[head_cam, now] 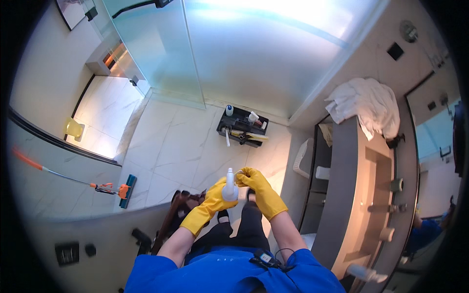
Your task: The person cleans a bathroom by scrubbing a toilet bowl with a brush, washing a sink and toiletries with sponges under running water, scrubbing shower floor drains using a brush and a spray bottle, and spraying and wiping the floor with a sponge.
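My left hand [217,194], in a yellow rubber glove, is wrapped around a white plastic squeeze bottle [230,192]. The bottle is held upright in front of me, its tapered nozzle pointing away. Close to the nozzle, my right hand [253,179] in a matching glove has its fingertips pinched on a thin pale piece [239,171]. Whether that piece is joined to the bottle cannot be made out. Beyond both hands, a black cleaning caddy [240,126] stands on the tiled floor, with a blue-capped bottle [229,110], a white spray bottle [253,117] and brushes in it.
A frosted glass partition [256,55] rises behind the caddy. To the left lies a sponge mop [127,191] with an orange handle. A vanity counter [339,190] runs along the right, bearing a crumpled white towel [366,102]. A dark red object [179,208] stands near my left leg.
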Motion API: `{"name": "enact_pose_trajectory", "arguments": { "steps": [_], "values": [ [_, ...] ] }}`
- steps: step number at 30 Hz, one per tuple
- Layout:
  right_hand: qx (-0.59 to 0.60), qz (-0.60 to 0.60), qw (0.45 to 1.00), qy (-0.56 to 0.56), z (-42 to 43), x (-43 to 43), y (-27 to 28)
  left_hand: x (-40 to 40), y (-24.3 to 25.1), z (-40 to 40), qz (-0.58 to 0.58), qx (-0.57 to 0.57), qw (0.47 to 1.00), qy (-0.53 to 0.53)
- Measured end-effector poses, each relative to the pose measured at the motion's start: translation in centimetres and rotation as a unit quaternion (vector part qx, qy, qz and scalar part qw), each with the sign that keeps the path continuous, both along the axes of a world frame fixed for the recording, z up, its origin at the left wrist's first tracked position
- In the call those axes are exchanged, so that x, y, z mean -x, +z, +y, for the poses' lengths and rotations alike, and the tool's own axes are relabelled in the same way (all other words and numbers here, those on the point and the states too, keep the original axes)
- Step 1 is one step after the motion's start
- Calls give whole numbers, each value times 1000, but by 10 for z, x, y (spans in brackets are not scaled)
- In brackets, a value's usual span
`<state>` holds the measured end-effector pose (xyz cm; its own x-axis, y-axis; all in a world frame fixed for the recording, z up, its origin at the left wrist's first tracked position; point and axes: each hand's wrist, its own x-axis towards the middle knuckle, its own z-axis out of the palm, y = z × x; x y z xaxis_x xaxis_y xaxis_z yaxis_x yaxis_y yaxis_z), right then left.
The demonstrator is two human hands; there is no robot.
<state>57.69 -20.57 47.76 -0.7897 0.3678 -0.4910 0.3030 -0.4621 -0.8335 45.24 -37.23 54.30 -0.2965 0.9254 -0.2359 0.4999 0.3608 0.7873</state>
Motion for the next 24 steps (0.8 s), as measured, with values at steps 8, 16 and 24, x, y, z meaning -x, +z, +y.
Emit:
{"name": "enact_pose_trajectory", "arguments": {
  "steps": [8,16,24],
  "values": [
    [-148,-175,970,-74,156,100,-136,70,-180,12,-68,-83,962,250],
    [-86,-203,862,-456,285,93,-310,117,-186,113,-184,1,852,490],
    [-45,-255,790,-556,392,106,-407,126,-227,177,-183,26,863,470]
  ]
}}
